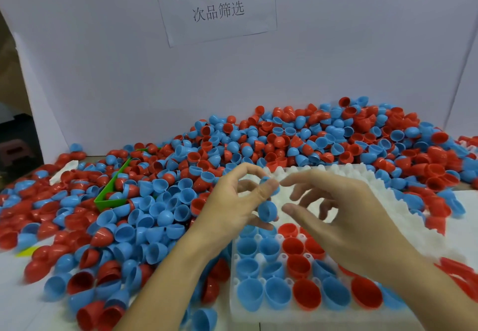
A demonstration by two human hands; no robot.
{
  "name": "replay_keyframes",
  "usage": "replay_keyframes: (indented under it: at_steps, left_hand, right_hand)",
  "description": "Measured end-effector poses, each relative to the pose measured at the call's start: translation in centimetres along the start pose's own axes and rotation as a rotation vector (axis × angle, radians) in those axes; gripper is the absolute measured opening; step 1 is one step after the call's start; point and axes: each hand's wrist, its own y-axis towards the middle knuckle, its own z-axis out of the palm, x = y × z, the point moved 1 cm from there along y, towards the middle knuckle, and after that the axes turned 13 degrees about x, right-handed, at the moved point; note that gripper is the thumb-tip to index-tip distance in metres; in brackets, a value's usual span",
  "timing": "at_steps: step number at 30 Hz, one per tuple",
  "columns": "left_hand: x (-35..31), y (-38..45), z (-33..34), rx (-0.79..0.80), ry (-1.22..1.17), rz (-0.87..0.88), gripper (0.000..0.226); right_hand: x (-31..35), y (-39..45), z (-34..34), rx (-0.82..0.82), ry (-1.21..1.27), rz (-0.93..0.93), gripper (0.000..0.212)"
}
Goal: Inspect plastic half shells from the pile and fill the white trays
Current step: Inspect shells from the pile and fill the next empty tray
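Note:
A big pile of red and blue plastic half shells point(297, 136) covers the table from the left to the back right. A white tray point(367, 183) lies in front of me, with several blue and red shells seated open side up in its near rows. My left hand point(232, 206) hovers over the tray's left part and holds two blue half shells: one point(269, 182) pinched at thumb and fingertip, another point(267, 210) lower in its curled fingers. Just to their right, my right hand point(344, 216) hangs over the tray with spread fingers, holding nothing.
A green bin point(110, 198) sits half buried in shells at the left. A white board with a paper sign point(214, 2) stands behind the pile. Loose shells lie along the table's front left and to the right of the tray.

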Motion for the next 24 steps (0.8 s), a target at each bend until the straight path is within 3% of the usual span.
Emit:
replay_keyframes:
  at_steps: [5,8,11,20,24]
  left_hand:
    - [-0.3,-0.2,0.1,0.097,0.257,0.041,0.030]
    - [-0.1,-0.3,0.1,0.146,0.381,0.024,0.037]
    - [0.0,-0.3,0.2,0.157,0.469,0.013,0.044]
    - [0.1,-0.1,0.3,0.039,0.174,0.060,0.048]
    - [0.2,-0.1,0.4,0.055,0.102,0.063,0.052]
  right_hand:
    - [-0.2,0.2,0.7,-0.073,0.027,0.050,0.025]
    - [-0.5,0.3,0.3,-0.085,0.002,0.085,0.015]
    - [-0.9,0.3,0.3,-0.053,0.000,0.125,0.018]
    - [-1.5,0.2,0.4,-0.022,0.054,0.149,0.022]
    - [-1.4,0.1,0.6,-0.026,-0.180,0.085,0.030]
